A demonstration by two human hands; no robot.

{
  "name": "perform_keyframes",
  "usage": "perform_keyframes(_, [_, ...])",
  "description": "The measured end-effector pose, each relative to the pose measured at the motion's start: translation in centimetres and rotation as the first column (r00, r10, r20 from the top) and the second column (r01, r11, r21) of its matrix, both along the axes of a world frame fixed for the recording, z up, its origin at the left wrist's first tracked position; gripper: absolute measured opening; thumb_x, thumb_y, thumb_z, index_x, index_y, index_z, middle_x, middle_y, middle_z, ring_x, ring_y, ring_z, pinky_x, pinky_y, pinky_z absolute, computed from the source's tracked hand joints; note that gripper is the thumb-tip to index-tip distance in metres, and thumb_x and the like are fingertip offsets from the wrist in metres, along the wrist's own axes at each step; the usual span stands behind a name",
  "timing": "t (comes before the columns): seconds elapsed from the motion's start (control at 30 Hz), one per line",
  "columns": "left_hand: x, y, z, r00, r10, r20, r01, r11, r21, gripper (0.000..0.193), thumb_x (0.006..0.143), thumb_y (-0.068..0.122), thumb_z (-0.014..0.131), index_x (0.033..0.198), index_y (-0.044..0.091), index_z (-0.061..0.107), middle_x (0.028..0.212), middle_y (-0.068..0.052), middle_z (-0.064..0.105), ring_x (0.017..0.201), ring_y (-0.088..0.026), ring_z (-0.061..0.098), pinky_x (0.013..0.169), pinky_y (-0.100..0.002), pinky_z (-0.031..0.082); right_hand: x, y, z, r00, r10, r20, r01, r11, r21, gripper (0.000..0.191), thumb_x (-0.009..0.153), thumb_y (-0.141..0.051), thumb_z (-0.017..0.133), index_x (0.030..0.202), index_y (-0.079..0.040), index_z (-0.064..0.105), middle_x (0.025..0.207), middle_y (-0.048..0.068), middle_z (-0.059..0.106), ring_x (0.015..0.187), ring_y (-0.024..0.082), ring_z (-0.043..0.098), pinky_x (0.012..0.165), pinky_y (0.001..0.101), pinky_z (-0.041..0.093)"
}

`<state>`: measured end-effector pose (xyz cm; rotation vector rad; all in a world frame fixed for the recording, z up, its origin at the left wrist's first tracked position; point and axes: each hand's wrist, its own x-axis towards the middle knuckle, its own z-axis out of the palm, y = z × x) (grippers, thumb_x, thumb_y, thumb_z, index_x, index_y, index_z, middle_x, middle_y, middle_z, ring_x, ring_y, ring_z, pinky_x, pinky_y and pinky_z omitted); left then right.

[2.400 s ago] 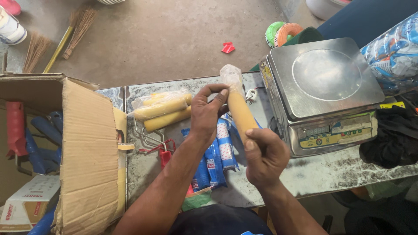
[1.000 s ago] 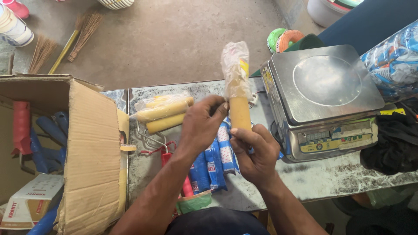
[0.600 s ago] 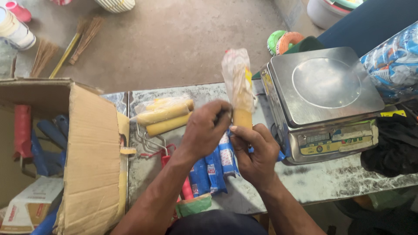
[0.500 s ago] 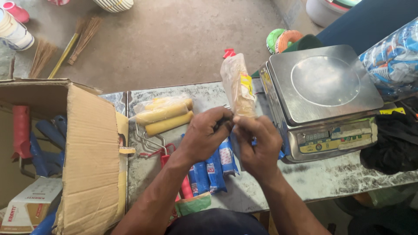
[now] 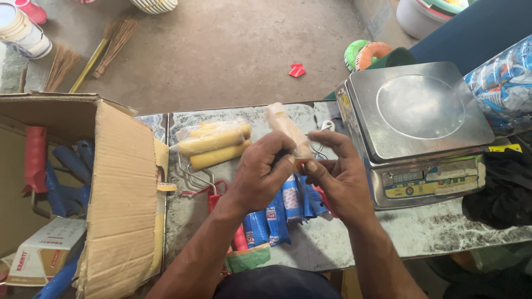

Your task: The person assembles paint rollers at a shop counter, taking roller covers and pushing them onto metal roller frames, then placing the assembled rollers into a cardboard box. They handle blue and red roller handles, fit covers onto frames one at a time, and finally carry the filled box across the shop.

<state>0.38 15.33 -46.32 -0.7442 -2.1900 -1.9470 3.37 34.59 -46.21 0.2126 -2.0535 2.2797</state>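
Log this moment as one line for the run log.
left hand: grips wrapped yellow roller sleeve | right hand: pinches its lower end | on counter: yellow rollers, blue packets, steel scale

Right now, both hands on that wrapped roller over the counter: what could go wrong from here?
1. The left hand and right hand pinch only the low end of the wrapped roller; the loose plastic may slip.
2. The scale sits just beside the right hand; an elbow swing might knock it.
3. A drop would likely land among the blue packets.
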Motion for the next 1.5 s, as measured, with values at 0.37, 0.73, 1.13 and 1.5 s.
perform_keyframes(0.37, [2.1, 1.8, 0.9, 0.985, 0.115, -0.127, -0.128, 0.987, -0.095, 0.025, 0.085, 0.013, 0.078, 0.103, 0.005, 0.061, 0.093, -0.009, 0.065, 0.084, -0.024, 0.066, 0.075, -0.036, 0.055, 0.2, -1.1, -1.6, 0.951, -0.308, 0.016, 0.307, 0.951, 0.019, 0.011, 0.096, -0.004, 0.073, 0.104, -0.001, 0.066, 0.081, 0.007, 0.071, 0.064, 0.007, 0.062, 0.051, 0.0222, 0.047])
perform_keyframes(0.73, [1.2, 1.6, -1.9, 0.93, 0.331, -0.16, -0.349, 0.931, -0.106, 0.014, 0.085, 0.005, 0.076, 0.095, 0.006, 0.066, 0.091, -0.011, 0.07, 0.079, -0.027, 0.072, 0.067, -0.038, 0.057, -0.6, -0.5, -3.8, 0.999, 0.051, -0.013, -0.051, 0.998, 0.022, 0.014, 0.099, 0.002, 0.066, 0.112, 0.0, 0.064, 0.102, 0.011, 0.071, 0.094, 0.013, 0.069, 0.08, 0.0281, 0.06])
perform_keyframes(1.13, [1.4, -0.3, -3.7, 0.867, 0.498, -0.032, -0.497, 0.867, 0.016, 0.017, 0.077, -0.006, 0.07, 0.085, 0.004, 0.059, 0.081, -0.006, 0.056, 0.066, -0.016, 0.056, 0.06, -0.031, 0.046, 3.4, -1.5, -7.8, 0.885, 0.308, 0.35, -0.387, 0.904, 0.183, 0.053, 0.088, -0.003, 0.071, 0.136, -0.005, 0.05, 0.124, 0.007, 0.065, 0.111, 0.015, 0.065, 0.096, 0.032, 0.054])
perform_keyframes(1.5, [2.8, 0.0, -3.1, 0.901, 0.434, 0.006, -0.434, 0.901, 0.029, 0.015, 0.077, -0.006, 0.07, 0.083, 0.005, 0.061, 0.082, -0.004, 0.057, 0.066, -0.013, 0.057, 0.06, -0.029, 0.047, 3.7, -3.7, -6.5, 0.927, 0.102, 0.36, -0.187, 0.959, 0.212, 0.026, 0.09, -0.004, 0.067, 0.116, -0.002, 0.067, 0.1, -0.001, 0.07, 0.089, 0.007, 0.066, 0.077, 0.0249, 0.057])
